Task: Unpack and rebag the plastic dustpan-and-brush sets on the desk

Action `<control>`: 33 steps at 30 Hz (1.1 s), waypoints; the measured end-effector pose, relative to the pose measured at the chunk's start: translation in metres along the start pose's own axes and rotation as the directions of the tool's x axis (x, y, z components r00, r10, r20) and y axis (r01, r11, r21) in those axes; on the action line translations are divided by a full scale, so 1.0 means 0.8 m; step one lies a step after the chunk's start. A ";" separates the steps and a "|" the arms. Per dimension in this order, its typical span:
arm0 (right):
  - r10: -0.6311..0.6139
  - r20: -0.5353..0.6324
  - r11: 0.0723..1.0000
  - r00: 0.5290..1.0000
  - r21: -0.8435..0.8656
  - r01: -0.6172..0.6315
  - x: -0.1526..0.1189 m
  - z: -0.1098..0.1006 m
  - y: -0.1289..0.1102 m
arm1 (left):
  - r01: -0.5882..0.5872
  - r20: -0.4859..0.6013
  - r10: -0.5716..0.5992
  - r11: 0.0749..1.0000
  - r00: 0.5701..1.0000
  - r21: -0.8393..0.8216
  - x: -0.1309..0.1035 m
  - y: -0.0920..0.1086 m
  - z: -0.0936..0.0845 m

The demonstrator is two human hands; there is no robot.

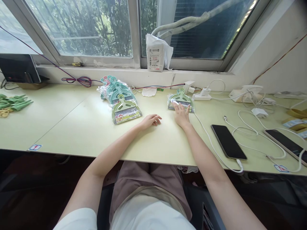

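Observation:
My right hand (181, 115) lies with spread fingers on the lower edge of a plastic-wrapped small dustpan and brush set (181, 93), touching the pack without its fingers wrapped round it. My left hand (151, 121) rests on the table, fingers loosely bent and apart, holding nothing. Just left of it is a green wrapped dustpan and brush set (126, 111) with a printed card along its front. Behind that one, several more wrapped sets in teal, with a pink one among them, form an overlapping pile (115, 84).
A black phone (229, 141) on a white cable lies to the right, with another phone (286, 143) beyond it. Chargers and a power strip (201, 95) line the back edge. Green strips (16, 103) and a tablet (19, 68) are at far left. A white box (156, 57) stands on the sill.

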State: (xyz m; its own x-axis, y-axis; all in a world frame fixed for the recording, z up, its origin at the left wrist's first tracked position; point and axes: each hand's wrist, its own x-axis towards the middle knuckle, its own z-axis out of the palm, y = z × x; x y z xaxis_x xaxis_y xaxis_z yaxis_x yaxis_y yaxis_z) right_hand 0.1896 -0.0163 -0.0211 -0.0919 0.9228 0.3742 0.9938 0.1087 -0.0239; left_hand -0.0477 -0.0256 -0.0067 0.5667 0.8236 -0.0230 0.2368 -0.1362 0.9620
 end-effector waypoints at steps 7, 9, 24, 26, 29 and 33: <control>-0.098 -0.135 0.992 0.986 0.071 0.108 -0.007 -0.040 -0.040 | -0.016 0.005 0.016 1.000 1.000 0.000 -0.001 -0.002 -0.001; -0.051 -0.223 0.991 0.974 0.108 0.076 -0.017 -0.070 -0.044 | -0.014 0.003 0.014 1.000 1.000 -0.007 -0.001 -0.003 -0.001; 0.688 0.063 0.722 0.723 -0.151 -0.675 -0.233 -0.157 0.169 | -0.052 0.014 0.053 0.998 0.999 -0.027 0.011 -0.017 -0.006; 0.681 0.101 0.725 0.726 -0.231 -0.649 -0.235 -0.151 0.160 | -0.047 0.008 0.047 0.999 0.999 -0.025 0.010 -0.014 -0.006; 0.672 0.133 0.732 0.728 -0.265 -0.627 -0.228 -0.142 0.148 | -0.036 0.005 0.037 0.999 0.999 -0.017 0.009 -0.009 -0.005; 0.655 0.128 0.749 0.745 -0.242 -0.617 -0.216 -0.131 0.141 | -0.034 0.007 0.034 0.999 0.999 -0.011 0.007 -0.006 -0.005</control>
State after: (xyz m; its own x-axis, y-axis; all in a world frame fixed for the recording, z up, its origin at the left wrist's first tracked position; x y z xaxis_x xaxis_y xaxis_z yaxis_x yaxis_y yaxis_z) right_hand 0.3241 -0.2025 0.0086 0.5741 0.8060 0.1442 0.8163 -0.5771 -0.0242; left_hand -0.0487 -0.0184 -0.0100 0.5796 0.8148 0.0082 0.2089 -0.1583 0.9651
